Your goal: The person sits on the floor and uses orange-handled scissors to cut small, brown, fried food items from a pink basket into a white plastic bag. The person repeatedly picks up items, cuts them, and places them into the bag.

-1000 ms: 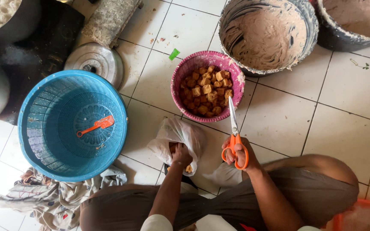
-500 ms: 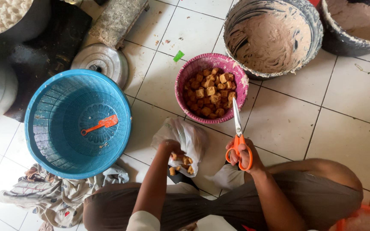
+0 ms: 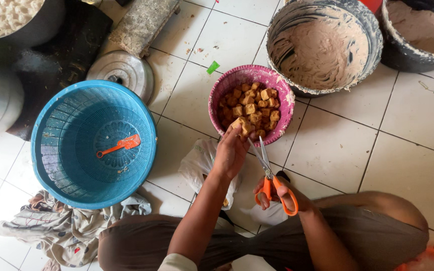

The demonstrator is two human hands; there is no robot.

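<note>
Tofu cubes [image 3: 253, 106] in pink basket [image 3: 282, 90]; blue basket [image 3: 61, 150] with spatula [image 3: 119, 145]

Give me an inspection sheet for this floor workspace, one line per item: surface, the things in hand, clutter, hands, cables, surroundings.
Surface: white tiled floor, specks of dirt.
Things in hand: brown cube held over the pink basket of like cubes; orange-handled scissors, blades open, pointing at the cube.
Clutter: blue basket holding an orange tool; white plastic bag; crumpled cloth; green scrap.
Hands: left hand grips the cube; right hand is in the scissor handles.
Cables: nothing seen.
Surroundings: two paste-smeared tubs, metal lid, metal pots at left.
</note>
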